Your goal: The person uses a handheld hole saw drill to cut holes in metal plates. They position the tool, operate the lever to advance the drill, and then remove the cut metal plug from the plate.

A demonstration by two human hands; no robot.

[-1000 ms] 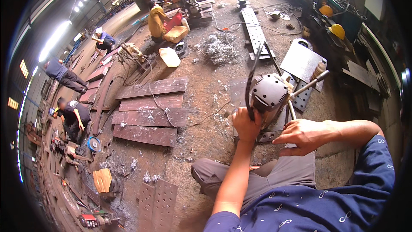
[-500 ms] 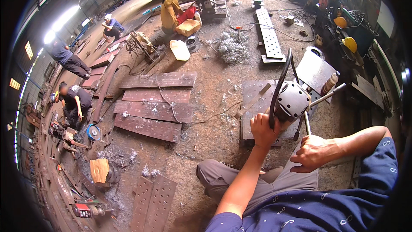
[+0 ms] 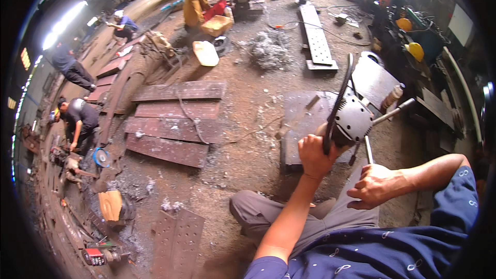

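Note:
A magnetic drill (image 3: 354,119) with a pale, vented motor top stands in front of me over a flat steel plate (image 3: 298,116). My left hand (image 3: 316,157) is closed against the drill's near left side, beside its black corrugated cable sleeve (image 3: 339,104). Low on the right, my right hand (image 3: 376,186) is wrapped around the end of a metal feed lever (image 3: 369,150). Another feed lever (image 3: 395,112) sticks out to the upper right. The drill bit is hidden beneath the motor. A bottle (image 3: 392,97) stands just beyond the levers.
Reddish steel plates (image 3: 175,124) lie left of centre, with a cable across them. Drilled plates (image 3: 178,240) rest at lower left. Metal shavings (image 3: 269,50) are heaped ahead, near a long perforated plate (image 3: 316,36). Several people work at the left and back. Yellow helmets (image 3: 414,51) sit at right.
The view has swung slightly to the right, so the floor items appear further left. Both hands keep their places on the drill and its lever.

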